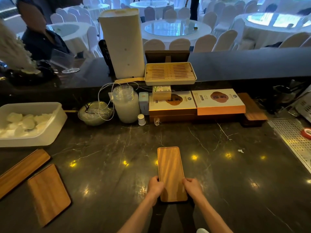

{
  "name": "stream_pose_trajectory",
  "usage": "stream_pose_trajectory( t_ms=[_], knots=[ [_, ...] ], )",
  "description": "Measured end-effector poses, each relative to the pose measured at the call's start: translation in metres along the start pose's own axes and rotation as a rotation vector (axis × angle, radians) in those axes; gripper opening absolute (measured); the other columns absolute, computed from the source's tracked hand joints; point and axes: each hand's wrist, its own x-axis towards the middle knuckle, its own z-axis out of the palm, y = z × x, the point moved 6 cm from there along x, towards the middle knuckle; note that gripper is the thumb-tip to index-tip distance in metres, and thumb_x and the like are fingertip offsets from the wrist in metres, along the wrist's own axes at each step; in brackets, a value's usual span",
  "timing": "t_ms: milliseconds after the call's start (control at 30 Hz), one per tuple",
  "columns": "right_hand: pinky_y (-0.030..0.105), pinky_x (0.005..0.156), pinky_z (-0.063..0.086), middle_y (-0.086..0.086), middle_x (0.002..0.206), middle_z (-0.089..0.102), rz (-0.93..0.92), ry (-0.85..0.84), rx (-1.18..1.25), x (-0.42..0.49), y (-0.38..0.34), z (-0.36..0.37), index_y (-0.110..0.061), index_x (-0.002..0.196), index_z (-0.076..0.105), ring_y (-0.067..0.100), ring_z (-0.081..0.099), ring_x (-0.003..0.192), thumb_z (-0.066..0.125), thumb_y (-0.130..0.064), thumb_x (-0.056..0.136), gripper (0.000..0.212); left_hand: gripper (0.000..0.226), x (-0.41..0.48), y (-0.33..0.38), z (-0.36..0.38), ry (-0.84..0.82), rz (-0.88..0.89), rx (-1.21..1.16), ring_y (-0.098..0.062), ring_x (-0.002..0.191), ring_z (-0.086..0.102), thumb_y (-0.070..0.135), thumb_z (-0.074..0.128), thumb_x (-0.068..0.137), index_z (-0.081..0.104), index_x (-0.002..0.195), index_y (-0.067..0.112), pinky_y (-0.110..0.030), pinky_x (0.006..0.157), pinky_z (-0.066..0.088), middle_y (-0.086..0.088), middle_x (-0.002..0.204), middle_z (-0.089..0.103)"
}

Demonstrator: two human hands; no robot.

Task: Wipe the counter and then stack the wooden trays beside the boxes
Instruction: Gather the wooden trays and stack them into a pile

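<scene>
A long wooden tray (170, 170) is held lengthwise over the dark marble counter (235, 174), pointing away from me. My left hand (155, 185) grips its left edge and my right hand (192, 186) grips its right edge, both near the end closest to me. Two more wooden trays lie at the left: a wide one (48, 194) and a long narrow one (21, 170) beside it. Two flat orange-and-white boxes (218, 101) sit side by side at the back of the counter. Another wooden tray (252, 108) lies just right of the boxes.
A white tub of rolled cloths (28, 125) stands at the left. A jar (126, 105), a glass bowl with a cable, a small white bottle (141, 119) and a shot glass line the back. A slatted tea tray (170, 74) sits on the upper ledge. A perforated metal drain (292, 140) lies right.
</scene>
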Motion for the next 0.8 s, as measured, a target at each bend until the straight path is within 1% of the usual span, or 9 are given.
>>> stream_pose_trajectory(
  t_ms=[67, 167, 267, 433, 567, 667, 700, 733, 800],
  knots=[
    [0.02, 0.06, 0.046, 0.008, 0.1, 0.07, -0.009, -0.048, 0.027, -0.005, 0.001, 0.006, -0.008, 0.117, 0.067, 0.016, 0.061, 0.083, 0.051, -0.023, 0.096, 0.03, 0.039, -0.004, -0.003, 0.004, 0.011, 0.025, 0.043, -0.019, 0.107, 0.056, 0.016, 0.059, 0.09, 0.054, 0.129, 0.016, -0.038, 0.094, 0.053, -0.002, 0.116, 0.058],
    [0.019, 0.06, 0.046, 0.006, 0.104, 0.069, -0.011, -0.072, 0.06, -0.012, -0.001, 0.009, -0.009, 0.12, 0.065, 0.018, 0.063, 0.092, 0.053, -0.02, 0.095, 0.03, 0.042, -0.005, -0.003, 0.005, 0.036, 0.035, 0.124, -0.024, 0.115, 0.054, 0.015, 0.058, 0.09, 0.052, 0.132, 0.017, -0.042, 0.1, 0.051, -0.009, 0.129, 0.051],
    [0.027, 0.071, 0.052, 0.01, 0.106, 0.07, 0.016, -0.098, 0.073, -0.014, -0.002, 0.01, -0.007, 0.118, 0.065, 0.024, 0.066, 0.097, 0.053, -0.016, 0.093, 0.029, 0.044, -0.006, -0.001, 0.004, 0.035, 0.032, 0.143, -0.024, 0.113, 0.055, 0.017, 0.058, 0.089, 0.05, 0.132, 0.018, -0.042, 0.099, 0.052, -0.008, 0.127, 0.051],
    [0.029, 0.073, 0.053, 0.008, 0.103, 0.068, 0.025, -0.111, 0.042, -0.015, -0.002, 0.009, -0.007, 0.118, 0.064, 0.021, 0.064, 0.096, 0.054, -0.018, 0.093, 0.029, 0.046, -0.008, -0.001, 0.003, 0.023, 0.024, 0.118, -0.025, 0.116, 0.053, 0.016, 0.059, 0.088, 0.049, 0.134, 0.018, -0.042, 0.098, 0.052, -0.009, 0.128, 0.05],
    [0.023, 0.063, 0.048, 0.002, 0.095, 0.066, -0.001, -0.105, -0.031, -0.018, -0.009, 0.001, -0.006, 0.122, 0.062, 0.015, 0.062, 0.086, 0.052, -0.018, 0.094, 0.032, 0.048, -0.007, 0.001, -0.004, -0.03, 0.021, 0.039, -0.023, 0.112, 0.056, 0.009, 0.057, 0.089, 0.048, 0.136, 0.011, -0.04, 0.099, 0.05, -0.01, 0.128, 0.058],
    [0.031, 0.086, 0.051, 0.011, 0.121, 0.064, -0.074, 0.031, -0.08, -0.022, -0.021, -0.009, -0.006, 0.133, 0.053, 0.025, 0.061, 0.109, 0.054, -0.021, 0.096, 0.04, 0.05, -0.006, 0.001, -0.028, -0.007, 0.028, 0.011, -0.023, 0.105, 0.058, 0.009, 0.051, 0.092, 0.041, 0.141, 0.008, -0.033, 0.086, 0.051, -0.01, 0.128, 0.057],
    [0.036, 0.091, 0.052, 0.01, 0.123, 0.063, -0.111, 0.081, -0.08, -0.025, -0.027, -0.011, -0.008, 0.131, 0.054, 0.024, 0.061, 0.11, 0.054, -0.022, 0.096, 0.038, 0.048, -0.006, 0.001, -0.038, 0.01, 0.037, -0.009, -0.022, 0.101, 0.059, 0.01, 0.049, 0.094, 0.041, 0.141, 0.007, -0.031, 0.083, 0.051, -0.01, 0.126, 0.058],
    [0.041, 0.093, 0.053, 0.01, 0.12, 0.063, -0.15, 0.117, -0.087, -0.03, -0.038, -0.008, -0.01, 0.127, 0.056, 0.024, 0.062, 0.107, 0.055, -0.023, 0.095, 0.034, 0.044, -0.007, -0.001, -0.054, 0.036, 0.043, -0.039, -0.024, 0.101, 0.06, 0.011, 0.047, 0.096, 0.042, 0.14, 0.006, -0.031, 0.086, 0.051, -0.012, 0.127, 0.059],
    [0.046, 0.092, 0.053, 0.009, 0.112, 0.065, -0.213, 0.143, -0.111, -0.04, -0.065, 0.01, -0.01, 0.117, 0.061, 0.026, 0.063, 0.103, 0.055, -0.022, 0.095, 0.026, 0.035, -0.007, -0.007, -0.092, 0.113, 0.041, -0.089, -0.03, 0.109, 0.061, 0.014, 0.046, 0.098, 0.051, 0.132, 0.004, -0.04, 0.098, 0.05, -0.018, 0.124, 0.062]
  ],
)
